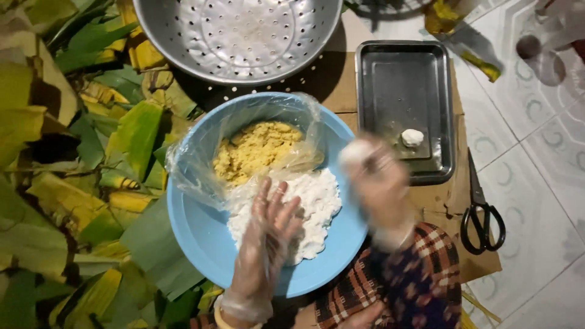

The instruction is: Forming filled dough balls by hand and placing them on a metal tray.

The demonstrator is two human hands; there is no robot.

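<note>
Colander (237,36), tray (405,106), scissors (481,213) beyond hands. Left hand (265,234): fingers spread flat above white dough (314,204). Right hand (378,183): blurred, seemingly clutching a dough ball (355,151).

Materials, floor spread

Perforated colander (237,36) and tray (404,85): dull scuffed metal. Bowl (201,234): smooth blue plastic. Left hand (265,244): thin clear film glove. Floor tiles (536,183): glossy.

around the perforated metal colander (237,36): green and yellow leaves (73,152) piled to its left, a steel tray (390,79) to its right, black-handled scissors (481,213) beyond the tray on tiled floor (542,183).
</note>
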